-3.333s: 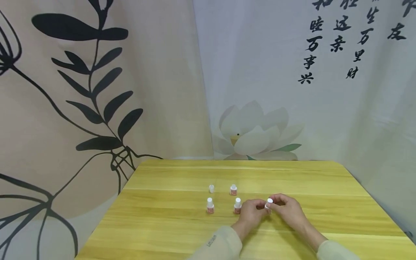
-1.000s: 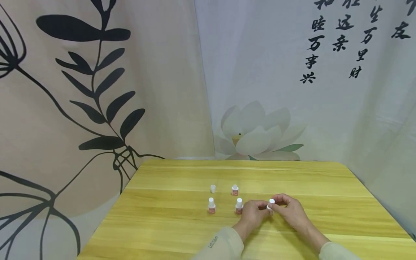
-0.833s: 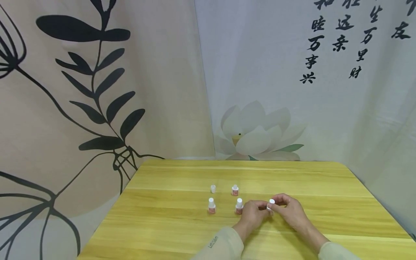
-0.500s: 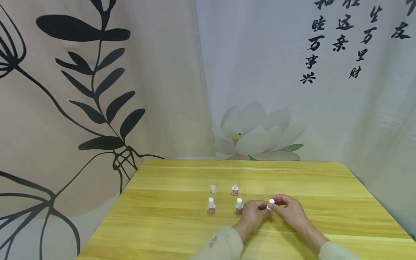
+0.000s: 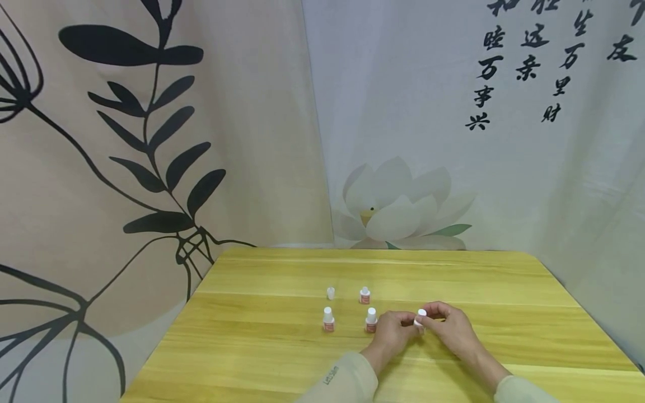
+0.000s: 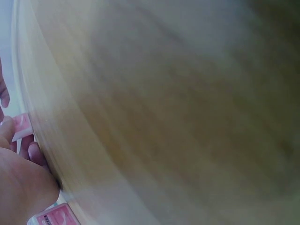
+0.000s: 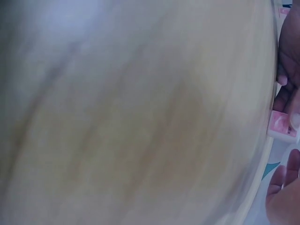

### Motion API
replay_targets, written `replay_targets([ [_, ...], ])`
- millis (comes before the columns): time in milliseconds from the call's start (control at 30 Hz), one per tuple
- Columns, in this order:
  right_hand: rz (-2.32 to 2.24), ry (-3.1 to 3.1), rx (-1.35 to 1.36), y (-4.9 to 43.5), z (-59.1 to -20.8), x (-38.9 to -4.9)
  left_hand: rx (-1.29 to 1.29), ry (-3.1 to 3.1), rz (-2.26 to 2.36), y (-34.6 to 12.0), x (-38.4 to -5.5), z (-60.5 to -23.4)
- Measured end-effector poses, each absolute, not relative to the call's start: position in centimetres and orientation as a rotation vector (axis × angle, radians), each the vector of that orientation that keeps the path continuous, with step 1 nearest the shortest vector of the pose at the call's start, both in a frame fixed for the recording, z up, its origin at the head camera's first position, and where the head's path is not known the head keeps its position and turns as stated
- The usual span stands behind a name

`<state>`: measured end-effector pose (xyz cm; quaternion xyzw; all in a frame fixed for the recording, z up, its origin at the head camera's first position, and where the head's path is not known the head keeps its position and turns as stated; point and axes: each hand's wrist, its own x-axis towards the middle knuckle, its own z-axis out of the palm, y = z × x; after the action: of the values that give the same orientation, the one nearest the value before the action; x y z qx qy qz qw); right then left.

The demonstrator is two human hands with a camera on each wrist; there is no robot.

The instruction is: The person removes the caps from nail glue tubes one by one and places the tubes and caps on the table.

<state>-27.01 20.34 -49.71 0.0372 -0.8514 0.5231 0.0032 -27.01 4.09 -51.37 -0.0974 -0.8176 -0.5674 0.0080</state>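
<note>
Both hands meet at a small bottle (image 5: 421,318) with a white cap, right of the table's middle. My left hand (image 5: 394,331) grips its lower body from the left, and my right hand (image 5: 450,329) pinches it near the cap with thumb and forefinger. Fingers cover most of the bottle in the head view. In the right wrist view the bottle's pink label (image 7: 280,123) shows between the hands, close over the tabletop. A capped bottle (image 5: 370,320) with a reddish label stands just left of my left hand.
Another capped bottle (image 5: 328,319) stands farther left. Behind it is a loose white cap (image 5: 330,293), and right of that cap a shorter-looking bottle (image 5: 365,295) with a narrow white tip. The wooden table (image 5: 252,347) ends at a printed curtain (image 5: 267,140).
The head view has shifted a little since the oldest frame. Both hands keep their hold on the bottle in the same spot, and the other bottles stand where they were.
</note>
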Motion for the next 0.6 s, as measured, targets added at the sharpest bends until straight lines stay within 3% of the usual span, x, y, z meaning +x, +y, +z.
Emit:
replay_targets([
  [600, 1.655, -2.654, 0.128, 20.25, -49.98, -27.07, -0.345, -2.548, -1.745, 4.02, -27.11, -51.58],
])
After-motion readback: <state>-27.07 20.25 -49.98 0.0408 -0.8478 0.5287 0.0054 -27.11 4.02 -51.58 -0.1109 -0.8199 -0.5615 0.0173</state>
